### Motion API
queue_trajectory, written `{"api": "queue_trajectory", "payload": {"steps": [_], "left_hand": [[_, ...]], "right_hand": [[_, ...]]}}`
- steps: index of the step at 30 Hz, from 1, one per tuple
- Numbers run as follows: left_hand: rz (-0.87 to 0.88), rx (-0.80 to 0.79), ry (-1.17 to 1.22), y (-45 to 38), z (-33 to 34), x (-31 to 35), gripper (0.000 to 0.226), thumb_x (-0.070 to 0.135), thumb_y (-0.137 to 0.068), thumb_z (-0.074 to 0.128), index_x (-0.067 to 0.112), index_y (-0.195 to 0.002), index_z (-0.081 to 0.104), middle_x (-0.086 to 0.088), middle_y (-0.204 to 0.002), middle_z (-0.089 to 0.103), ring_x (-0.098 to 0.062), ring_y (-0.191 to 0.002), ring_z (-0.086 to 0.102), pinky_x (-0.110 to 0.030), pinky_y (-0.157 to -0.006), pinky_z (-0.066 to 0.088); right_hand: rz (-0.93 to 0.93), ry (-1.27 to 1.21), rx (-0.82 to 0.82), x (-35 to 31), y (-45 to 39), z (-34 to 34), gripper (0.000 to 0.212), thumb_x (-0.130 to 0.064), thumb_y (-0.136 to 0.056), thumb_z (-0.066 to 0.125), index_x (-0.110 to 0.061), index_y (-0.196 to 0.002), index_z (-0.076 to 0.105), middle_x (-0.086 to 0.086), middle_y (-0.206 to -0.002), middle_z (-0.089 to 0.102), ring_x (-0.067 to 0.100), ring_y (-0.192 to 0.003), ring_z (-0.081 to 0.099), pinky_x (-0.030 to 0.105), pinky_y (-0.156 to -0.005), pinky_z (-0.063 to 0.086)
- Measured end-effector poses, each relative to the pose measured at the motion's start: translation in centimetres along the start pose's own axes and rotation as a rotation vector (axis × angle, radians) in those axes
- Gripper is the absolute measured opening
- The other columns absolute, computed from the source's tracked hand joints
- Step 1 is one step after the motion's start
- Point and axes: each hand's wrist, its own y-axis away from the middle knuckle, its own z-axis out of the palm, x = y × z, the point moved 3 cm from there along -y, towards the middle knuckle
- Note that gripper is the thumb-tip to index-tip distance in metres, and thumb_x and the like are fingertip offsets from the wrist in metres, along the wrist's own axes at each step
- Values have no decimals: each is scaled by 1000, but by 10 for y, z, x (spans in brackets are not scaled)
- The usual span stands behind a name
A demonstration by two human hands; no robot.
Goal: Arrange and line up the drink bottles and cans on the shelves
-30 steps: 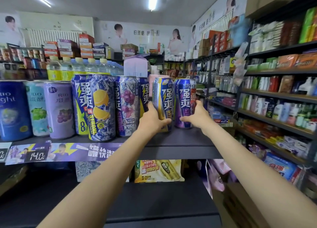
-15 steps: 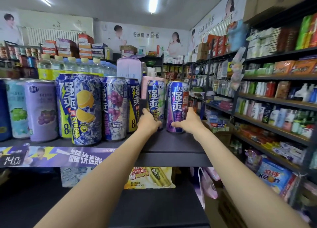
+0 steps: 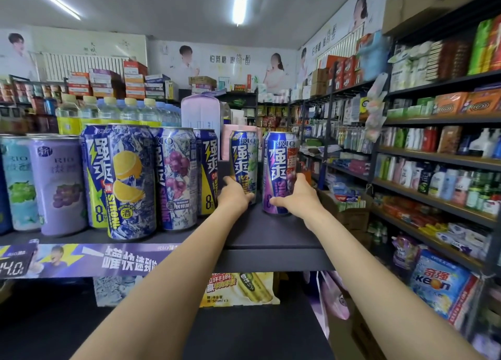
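Two tall RIO cans stand upright at the right end of the dark shelf [image 3: 271, 235], set back from its front edge. The white-grape can [image 3: 245, 159] stands on the left, and the purple can [image 3: 279, 164] stands just beside it on the right with a narrow gap between them. The left hand [image 3: 234, 195] grips the lower part of the white-grape can, with the fingers curled round its base. The right hand [image 3: 296, 197] grips the lower part of the purple can, with the thumb across the front and the fingers wrapped behind. Each can lies directly ahead of its own hand, with its long axis vertical, and neither hand is nearer than the other. The row to match runs to the left: a yellow-striped can [image 3: 208, 169] stands near the left hand, then a grape-print can [image 3: 176, 178], and then a lemon-print can [image 3: 130, 180] closer to the front edge. The two held cans stand farther back than that row, so the likely next move is to slide them forward and leftward; a base-level grip should keep a tall can from tipping. The shelf lip carries a purple promotional strip [image 3: 108, 259]. Water bottles [image 3: 108, 110] stand behind the cans. A stocked aisle of household goods [image 3: 433, 169] fills the right side of the shop.
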Motion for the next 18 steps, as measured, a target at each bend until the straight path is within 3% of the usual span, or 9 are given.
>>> {"api": "queue_trajectory", "payload": {"steps": [5,9,13,15,18], "left_hand": [[17,-43,-98,11,-4,1,80,22,-92,55,-8,-142,1,-28,-141,33,-38,-130,35,-39,-105,31],[186,-59,-204,45,-31,-4,46,18,-92,52,-4,-126,33,-24,-128,48,-38,-118,47,-38,-93,39],[454,262,-169,87,-75,-26,31,11,-88,49,4,-118,51,-15,-114,62,-33,-105,57,-38,-87,45],[542,445,-120,106,-97,-41,25,7,-87,50,5,-111,56,-12,-106,64,-31,-96,59,-34,-79,41],[628,605,-111,119,-123,-60,25,5,-83,53,2,-108,53,-15,-101,55,-33,-90,54,-26,-71,33]], "right_hand": [[4,-6,-16,1,4,0,65,-21,-75,76,-10,-124,36,8,-133,50,26,-120,50,37,-96,41],[-21,-26,85,-1,14,-6,65,-20,-77,75,-11,-128,36,9,-131,52,25,-117,52,34,-92,42],[-231,10,301,-26,44,-1,49,-19,-80,72,-11,-122,46,7,-120,53,20,-107,54,26,-82,42],[-291,-21,240,-46,54,14,45,-21,-82,70,-10,-120,50,5,-118,55,19,-106,54,28,-86,43],[-245,-166,6,-72,46,48,54,-22,-82,71,-7,-127,45,6,-125,54,21,-114,53,34,-98,43]]}}
